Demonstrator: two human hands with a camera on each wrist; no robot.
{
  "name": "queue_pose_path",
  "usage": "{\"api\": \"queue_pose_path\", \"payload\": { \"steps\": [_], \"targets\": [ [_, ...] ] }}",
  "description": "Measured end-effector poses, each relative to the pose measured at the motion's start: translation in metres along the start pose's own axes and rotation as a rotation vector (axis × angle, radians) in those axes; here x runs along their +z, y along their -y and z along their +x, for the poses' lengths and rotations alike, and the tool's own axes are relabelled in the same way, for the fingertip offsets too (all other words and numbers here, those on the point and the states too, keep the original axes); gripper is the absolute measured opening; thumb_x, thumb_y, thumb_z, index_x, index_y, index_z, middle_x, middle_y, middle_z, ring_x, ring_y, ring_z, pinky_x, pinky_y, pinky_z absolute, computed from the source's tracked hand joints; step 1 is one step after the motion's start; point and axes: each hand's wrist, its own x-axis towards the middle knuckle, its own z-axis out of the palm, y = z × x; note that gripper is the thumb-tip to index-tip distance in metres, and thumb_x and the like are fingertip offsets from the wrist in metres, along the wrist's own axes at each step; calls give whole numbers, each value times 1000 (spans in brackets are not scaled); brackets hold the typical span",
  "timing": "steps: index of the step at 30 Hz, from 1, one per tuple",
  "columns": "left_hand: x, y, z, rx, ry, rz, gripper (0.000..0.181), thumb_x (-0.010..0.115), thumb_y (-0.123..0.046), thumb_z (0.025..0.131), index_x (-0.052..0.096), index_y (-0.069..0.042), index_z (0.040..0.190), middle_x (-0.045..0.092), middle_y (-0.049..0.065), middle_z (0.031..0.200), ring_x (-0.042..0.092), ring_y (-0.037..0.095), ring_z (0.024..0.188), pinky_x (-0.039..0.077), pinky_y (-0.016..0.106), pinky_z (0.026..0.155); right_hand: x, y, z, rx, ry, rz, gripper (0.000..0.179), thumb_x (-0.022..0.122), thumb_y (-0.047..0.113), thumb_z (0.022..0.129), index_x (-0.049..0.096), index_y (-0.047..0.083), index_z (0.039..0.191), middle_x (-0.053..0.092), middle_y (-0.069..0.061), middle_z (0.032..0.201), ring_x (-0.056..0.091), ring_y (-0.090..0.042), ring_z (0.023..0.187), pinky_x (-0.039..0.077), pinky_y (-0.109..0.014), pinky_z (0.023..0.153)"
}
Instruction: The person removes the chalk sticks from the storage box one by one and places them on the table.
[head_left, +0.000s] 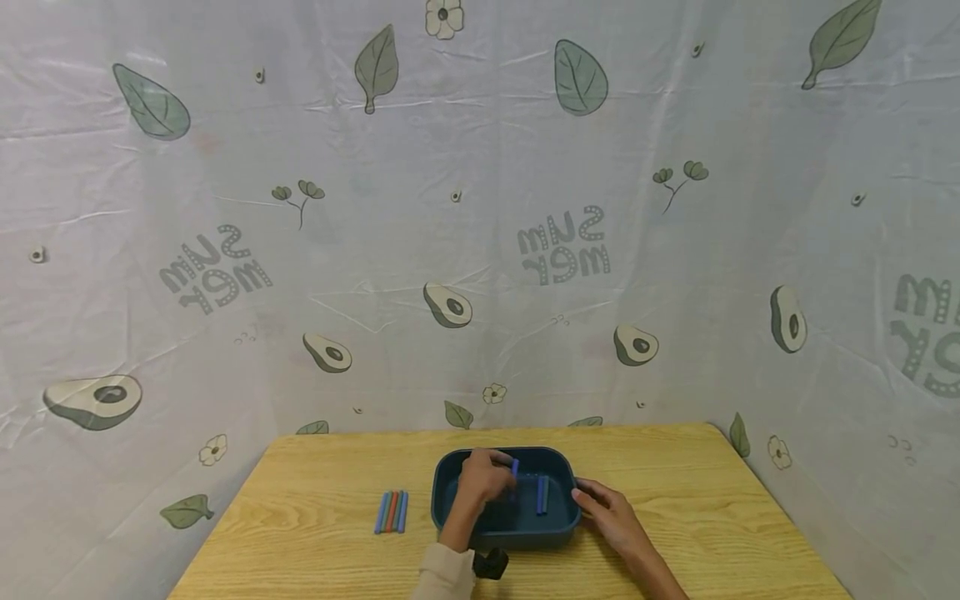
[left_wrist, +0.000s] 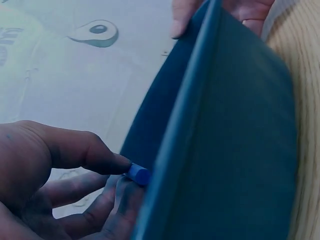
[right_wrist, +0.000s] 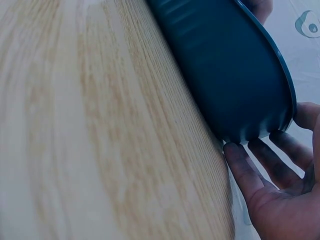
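My left hand [head_left: 482, 483] is inside a dark blue rectangular tub [head_left: 525, 540], pinching a round blue stick [left_wrist: 140, 175] between thumb and fingers. Its flat end shows near the tub's rim in the left wrist view. My right hand [head_left: 611, 521] grips the tub's right end, thumb at the rim and fingertips against the outer wall, as the right wrist view shows. On the tub floor, right of the held stick, lie a blue stick [head_left: 540, 496] and a darker, greenish stick [head_left: 546, 496] side by side. My left hand hides the tub's left part.
Left of the tub, a row of several coloured sticks [head_left: 392, 512], blue, green and red, lies on the wooden table [head_left: 315, 500]. A pale sheet [head_left: 480, 250] printed with leaves and avocados hangs behind and around the table.
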Motion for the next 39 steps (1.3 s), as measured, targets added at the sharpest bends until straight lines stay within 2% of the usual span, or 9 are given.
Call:
{"api": "queue_pose_path", "payload": {
  "steps": [8, 15, 18, 23, 28, 39],
  "targets": [
    [-29, 1, -8, 28, 24, -48, 39, 74, 4, 75, 71, 1, 113, 71, 11, 91, 71, 32, 72, 60, 45, 63, 1, 1, 1, 11, 14, 9, 56, 60, 27, 100, 48, -7, 142, 49, -30, 143, 56, -37, 126, 58, -37, 89],
    [-51, 2, -11, 62, -3, -55, 41, 72, 4, 75, 70, 3, 115, 70, 12, 90, 72, 33, 73, 60, 46, 65, 0, 1, 0, 15, 5, 3, 57, 61, 29, 99, 48, -6, 143, 49, -30, 143, 57, -36, 125, 57, -37, 90],
    [-61, 2, -12, 60, -13, -67, 41, 71, 4, 76, 70, 3, 117, 69, 14, 92, 71, 32, 75, 61, 43, 65, 0, 2, 0, 15, 1, 2, 58, 62, 30, 99, 48, -5, 143, 49, -29, 144, 56, -36, 127, 57, -38, 91],
    [-76, 3, -14, 41, -48, -62, 41, 70, 4, 75, 70, 4, 116, 70, 17, 96, 70, 22, 72, 61, 37, 62, -1, 2, -1, 15, -2, -4, 57, 62, 30, 99, 49, -5, 142, 50, -29, 143, 56, -37, 127, 58, -37, 90],
    [-90, 5, -18, 27, -71, -35, 41, 69, 4, 76, 70, 4, 116, 71, 19, 101, 70, 21, 75, 61, 37, 63, 0, 1, -2, 3, 0, 2, 56, 61, 27, 100, 49, -7, 142, 49, -30, 143, 59, -35, 124, 58, -37, 88],
    [-111, 19, -27, 19, -86, -76, 44, 67, 5, 76, 66, 8, 120, 69, 24, 103, 72, 31, 83, 61, 41, 70, -1, -1, -3, -4, 10, 1, 57, 59, 27, 101, 45, -9, 143, 48, -32, 143, 61, -35, 121, 58, -37, 88]
  ]
}}
